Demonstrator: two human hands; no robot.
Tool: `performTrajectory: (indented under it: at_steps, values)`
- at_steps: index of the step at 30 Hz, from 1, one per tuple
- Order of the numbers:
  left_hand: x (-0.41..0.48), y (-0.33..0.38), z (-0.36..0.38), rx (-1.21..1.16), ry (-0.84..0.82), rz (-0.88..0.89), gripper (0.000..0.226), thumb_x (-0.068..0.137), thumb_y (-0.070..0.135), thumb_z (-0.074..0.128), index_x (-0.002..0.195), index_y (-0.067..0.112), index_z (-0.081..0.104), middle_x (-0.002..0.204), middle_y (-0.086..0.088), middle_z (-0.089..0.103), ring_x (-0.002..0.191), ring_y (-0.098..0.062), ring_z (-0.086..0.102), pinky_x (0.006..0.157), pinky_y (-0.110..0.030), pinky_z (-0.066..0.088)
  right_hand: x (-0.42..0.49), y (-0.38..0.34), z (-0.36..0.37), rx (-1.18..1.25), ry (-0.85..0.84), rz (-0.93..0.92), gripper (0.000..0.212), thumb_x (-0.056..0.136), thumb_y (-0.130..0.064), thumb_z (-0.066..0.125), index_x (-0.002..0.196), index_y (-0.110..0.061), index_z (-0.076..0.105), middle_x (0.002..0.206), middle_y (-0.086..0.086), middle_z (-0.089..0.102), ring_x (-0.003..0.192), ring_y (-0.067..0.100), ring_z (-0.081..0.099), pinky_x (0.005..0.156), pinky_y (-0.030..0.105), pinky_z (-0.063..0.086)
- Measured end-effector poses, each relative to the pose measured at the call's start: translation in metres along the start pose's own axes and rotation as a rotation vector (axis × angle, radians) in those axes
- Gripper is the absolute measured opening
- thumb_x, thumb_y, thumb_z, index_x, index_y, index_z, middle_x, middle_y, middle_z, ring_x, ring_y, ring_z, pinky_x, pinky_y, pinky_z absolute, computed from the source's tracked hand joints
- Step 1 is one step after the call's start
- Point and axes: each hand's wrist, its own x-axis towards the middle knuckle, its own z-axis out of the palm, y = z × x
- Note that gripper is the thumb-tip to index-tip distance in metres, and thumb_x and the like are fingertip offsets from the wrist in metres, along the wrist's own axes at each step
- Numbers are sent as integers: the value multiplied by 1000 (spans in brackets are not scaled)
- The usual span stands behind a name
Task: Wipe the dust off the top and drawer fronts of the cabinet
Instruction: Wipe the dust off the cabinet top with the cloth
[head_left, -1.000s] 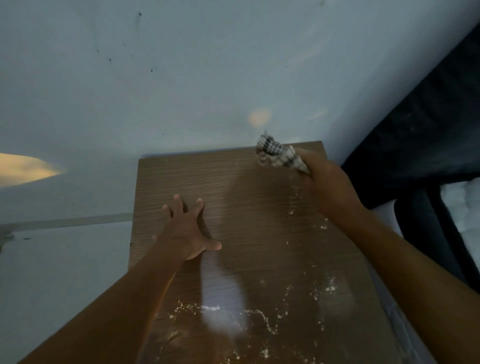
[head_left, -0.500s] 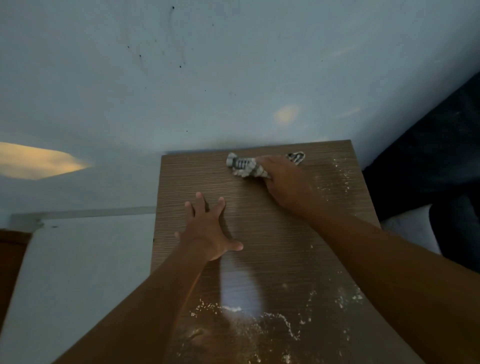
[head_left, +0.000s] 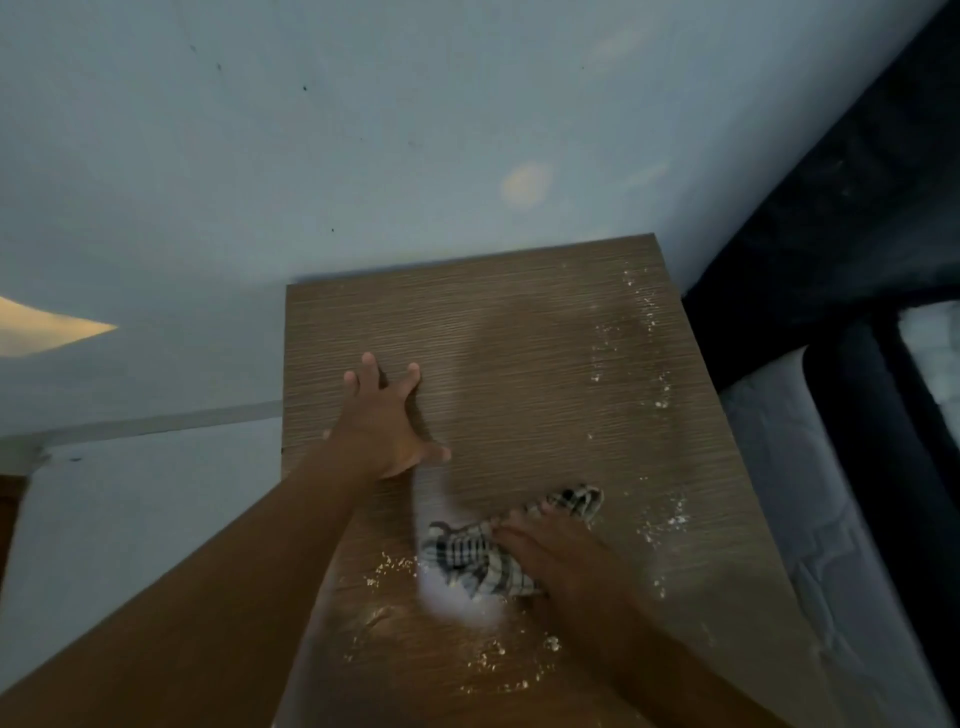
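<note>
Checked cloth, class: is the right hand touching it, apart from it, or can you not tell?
Touching. Head view: the right hand lies on the checked cloth, fingers across it.

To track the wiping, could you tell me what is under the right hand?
Under the right hand lies the cloth, pressed onto the cabinet top. Whatever lies beneath the cloth is covered.
</note>
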Motion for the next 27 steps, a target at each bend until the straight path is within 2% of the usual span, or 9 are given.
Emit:
performTrajectory:
  at_steps: [4,6,8,10,14,19,22,24,27]
  values:
    - [0,4,2,23,5,-11,118,65,51,81,153,35,5,160,-8,-22,147,-34,-19,114,-65,14,1,-10,-38,212,99,123,39,85,-25,53,124,-32,53,118,-14,64,109,0,56,91,27,50]
    - [0,8,3,45,10,-21,119,63,51,82,153,35,5,160,-9,-21,146,-37,-18,113,-65,16,13,-5,-76,317,128,204,41,91,-17,53,124,-41,50,116,-28,57,107,-8,54,87,14,47]
    - [2,15,2,62,0,-31,121,62,51,83,153,37,4,160,-9,-21,146,-40,-18,113,-65,17,28,11,-113,310,246,198,44,90,-5,54,121,-37,53,110,-25,58,102,-7,56,83,9,44]
    - [4,25,1,66,-13,-42,122,62,50,84,152,40,3,160,-6,-22,144,-43,-19,114,-64,16,48,42,-140,224,335,217,39,92,-3,52,117,-33,56,103,-23,58,95,-7,58,79,12,46]
    - [13,43,0,29,-36,-46,123,60,44,87,151,44,3,160,0,-26,142,-47,-22,112,-66,17,100,109,-169,79,296,281,27,97,-16,54,119,-30,59,107,-8,64,93,9,60,78,32,50]
    - [16,46,-1,-7,-46,-58,122,61,39,88,150,46,4,159,4,-28,142,-45,-25,112,-66,18,180,170,-172,-152,153,185,27,95,-24,58,122,-27,59,111,2,63,98,19,58,77,32,47]
    - [16,45,-1,-29,-58,-61,122,61,37,88,150,47,5,158,5,-29,142,-43,-26,112,-66,17,203,191,-145,-166,69,184,35,95,-14,54,130,-17,57,121,13,62,109,32,57,87,39,46]
    - [16,44,-1,-40,-63,-66,122,61,36,88,150,47,5,158,6,-29,142,-42,-27,113,-66,15,204,193,-128,-123,21,238,36,95,-11,51,131,-14,56,128,15,58,117,32,53,97,41,42]
    - [15,45,-1,-44,-66,-69,122,60,36,89,150,47,6,158,7,-29,142,-42,-26,113,-66,16,185,191,-105,-89,116,283,37,94,-16,49,131,-14,56,132,12,58,122,30,52,104,44,38]
